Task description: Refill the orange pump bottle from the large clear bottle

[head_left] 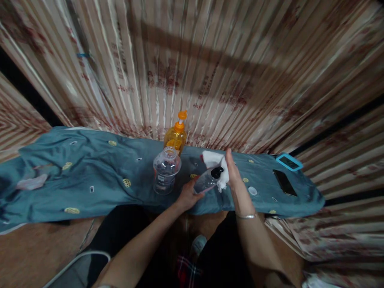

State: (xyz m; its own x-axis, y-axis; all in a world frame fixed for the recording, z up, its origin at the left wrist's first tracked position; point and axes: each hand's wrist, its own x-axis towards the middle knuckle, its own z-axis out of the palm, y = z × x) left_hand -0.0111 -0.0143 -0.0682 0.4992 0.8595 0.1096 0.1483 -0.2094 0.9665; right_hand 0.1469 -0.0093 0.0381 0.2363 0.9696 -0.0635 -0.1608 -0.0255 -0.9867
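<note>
My left hand [188, 195] is wrapped round the lower part of a clear bottle with a black pump top [206, 182], which tilts toward the right. My right hand [233, 170] holds a crumpled white cloth [222, 176] beside the black top; its fingers are partly hidden behind the cloth. Left of my hands stands an open clear plastic jar [165, 174] without a lid. Behind the jar, a pump bottle of yellow-orange liquid [176, 138] with an orange pump stands upright.
A teal patterned cloth [105, 172] covers the narrow table. To the right lie a small white round lid [252, 191], a black phone [284, 183] and a blue-framed device [289, 162]. Stacked cardboard-like sheets [192, 72] rise behind the table. A pale crumpled piece [32, 182] lies far left.
</note>
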